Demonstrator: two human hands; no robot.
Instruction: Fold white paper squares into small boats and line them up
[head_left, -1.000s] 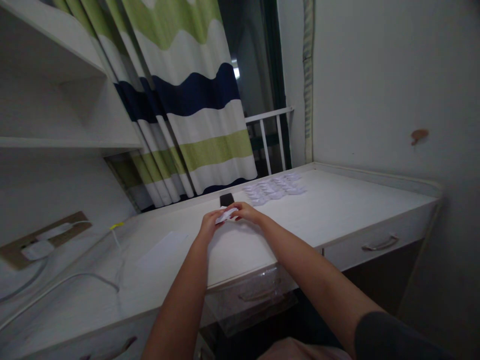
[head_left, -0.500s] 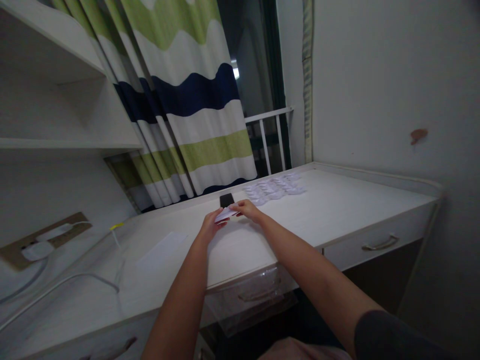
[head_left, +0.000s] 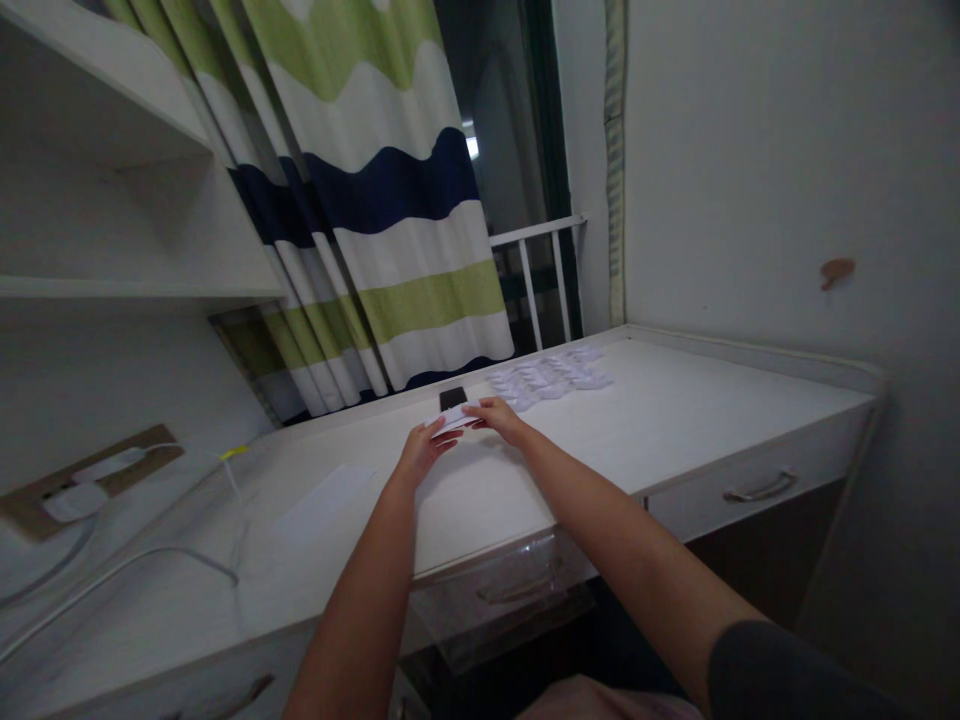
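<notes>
Between my two hands, just above the white desk, is a small piece of white folded paper (head_left: pixel 448 420). My left hand (head_left: pixel 421 450) pinches its left end, thumb on top and fingers beneath. My right hand (head_left: pixel 496 418) grips the right end in the same manner. Just behind the paper lies a black phone-like object (head_left: pixel 452 398), its near part hidden by the paper. Several folded white paper pieces (head_left: pixel 551 376) stand in rows beyond my right hand. To the left of my left hand, a flat white paper sheet (head_left: pixel 326 500) rests on the desk.
The white desk (head_left: pixel 600 440) has drawers with metal handles along its front. A white cable (head_left: pixel 142 560) runs over its left side from a wall socket with plugs (head_left: pixel 75 500). A striped curtain (head_left: pixel 420 250) hangs at the back; a shelf (head_left: pixel 135 290) juts out upper left.
The paper between my hands has tilted, so more of its white upper face shows. Both hands have shifted very slightly and keep their hold. Everything on the desk stays in place.
</notes>
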